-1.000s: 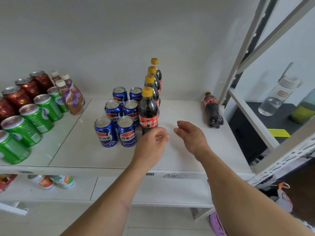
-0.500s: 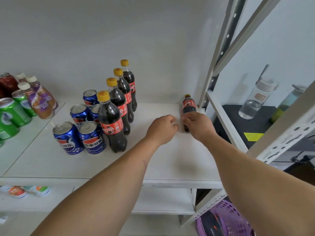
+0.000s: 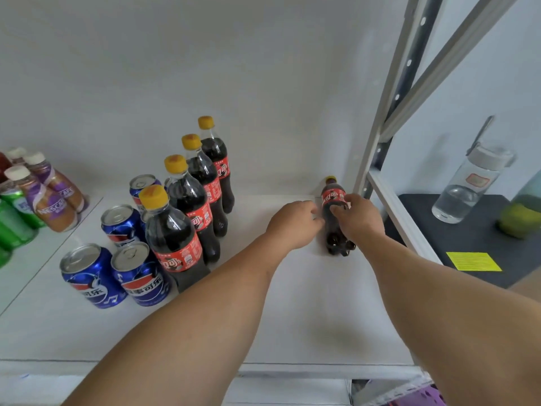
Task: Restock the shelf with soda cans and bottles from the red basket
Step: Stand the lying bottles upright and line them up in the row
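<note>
The shelf [image 3: 292,312] lies bare between the row of upright cola bottles [image 3: 187,206] and the metal upright [image 3: 377,136] at its right edge, with open board toward the front lip. The fallen cola bottle [image 3: 333,218] lies near that right edge, long axis front to back, cap toward the wall. My right hand [image 3: 358,218] now curls round its middle, half a second ago only reaching it, while my left hand [image 3: 295,224] rests beside it, fingers curled, gripping nothing I can see.
</note>
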